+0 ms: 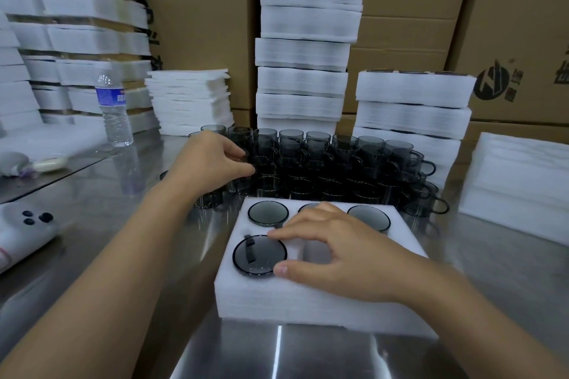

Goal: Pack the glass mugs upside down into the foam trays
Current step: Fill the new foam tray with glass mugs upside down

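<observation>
A white foam tray [295, 298] lies on the steel table in front of me. Upside-down smoky glass mugs fill its back row [268, 213]. One more mug [258, 255] sits upside down in the front left pocket. My right hand [338, 249] holds this mug's base by the rim, forefinger at the back and thumb at the front. Behind the tray stand several upright glass mugs [338, 163] stacked in two layers. My left hand [212, 160] reaches into their left end, and its fingers curl round the rim of one upper mug there.
Tall stacks of filled foam trays [304, 49] rise behind the mugs, with cardboard boxes [508, 24] at the back. Foam sheets [191, 101] and a water bottle [114, 108] stand to the left. More foam [520, 181] lies at right, a white device [24, 231] at left.
</observation>
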### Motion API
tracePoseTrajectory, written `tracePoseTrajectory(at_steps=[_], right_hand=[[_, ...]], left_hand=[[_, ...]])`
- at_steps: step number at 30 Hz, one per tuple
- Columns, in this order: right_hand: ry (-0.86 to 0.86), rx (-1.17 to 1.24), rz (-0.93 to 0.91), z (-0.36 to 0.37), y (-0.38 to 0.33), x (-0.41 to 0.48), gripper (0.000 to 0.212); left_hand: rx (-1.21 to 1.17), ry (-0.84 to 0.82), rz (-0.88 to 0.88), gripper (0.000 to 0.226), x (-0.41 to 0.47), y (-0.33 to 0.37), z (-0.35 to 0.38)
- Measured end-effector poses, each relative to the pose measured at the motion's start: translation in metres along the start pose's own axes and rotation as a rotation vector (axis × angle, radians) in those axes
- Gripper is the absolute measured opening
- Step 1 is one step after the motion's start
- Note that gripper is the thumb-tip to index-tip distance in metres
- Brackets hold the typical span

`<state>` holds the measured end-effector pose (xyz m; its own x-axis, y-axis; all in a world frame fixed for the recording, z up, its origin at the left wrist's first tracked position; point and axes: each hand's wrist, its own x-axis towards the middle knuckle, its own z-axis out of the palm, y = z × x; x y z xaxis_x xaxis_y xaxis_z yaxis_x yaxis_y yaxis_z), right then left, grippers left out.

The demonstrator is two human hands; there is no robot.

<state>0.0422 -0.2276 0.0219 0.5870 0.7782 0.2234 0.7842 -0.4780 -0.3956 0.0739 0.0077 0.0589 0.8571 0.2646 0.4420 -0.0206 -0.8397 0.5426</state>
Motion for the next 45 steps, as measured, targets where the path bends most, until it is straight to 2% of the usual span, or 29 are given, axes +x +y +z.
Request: tracePoseTrajectory(at_steps=[3, 5, 9, 13, 16, 18, 21, 24, 29, 35, 42, 45], right_hand=[[0.019, -0.004, -0.005, 0.000, 0.000, 0.000, 0.055], [0.075, 0.076, 0.021, -0.001, -0.002, 0.001, 0.046], [0.338, 0.500, 0.108, -0.012, -0.005, 0.004, 0.017], [0.621, 0.776, 0.223, -0.024, 0.006, 0.007, 0.015], [0.740, 0.908, 0.311, -0.029, 0.018, 0.009, 0.012], [0.758, 0.958, 0.361, -0.028, 0.024, 0.011, 0.007], [0.706, 0.999, 0.414, -0.024, 0.029, 0.013, 0.022], [0.656, 1.023, 0.437, -0.021, 0.029, 0.014, 0.031], [0.668, 1.061, 0.462, -0.021, 0.030, 0.016, 0.042], [0.639, 1.051, 0.457, -0.021, 0.033, 0.016, 0.034], [0.717, 1.074, 0.455, -0.021, 0.037, 0.017, 0.023], [0.737, 1.026, 0.484, -0.022, 0.040, 0.018, 0.028]], left_hand=[[-0.095, 0.082, 0.019, 0.035, -0.003, 0.009, 0.002], [-0.193, 0.125, 0.040, 0.037, -0.008, 0.018, 0.005], [-0.324, 0.117, 0.137, 0.037, -0.019, 0.035, 0.015], [-0.320, 0.093, 0.263, 0.038, -0.029, 0.048, 0.027], [-0.302, 0.072, 0.406, 0.039, -0.036, 0.055, 0.035], [-0.265, 0.040, 0.512, 0.039, -0.041, 0.058, 0.039], [-0.224, -0.023, 0.609, 0.039, -0.045, 0.060, 0.046], [-0.217, -0.043, 0.633, 0.039, -0.046, 0.059, 0.051], [-0.261, -0.010, 0.667, 0.038, -0.047, 0.058, 0.052], [-0.209, 0.082, 0.819, 0.036, -0.050, 0.061, 0.049], [-0.208, 0.021, 0.800, 0.041, -0.050, 0.060, 0.049], [-0.227, 0.072, 0.761, 0.052, -0.049, 0.059, 0.048]])
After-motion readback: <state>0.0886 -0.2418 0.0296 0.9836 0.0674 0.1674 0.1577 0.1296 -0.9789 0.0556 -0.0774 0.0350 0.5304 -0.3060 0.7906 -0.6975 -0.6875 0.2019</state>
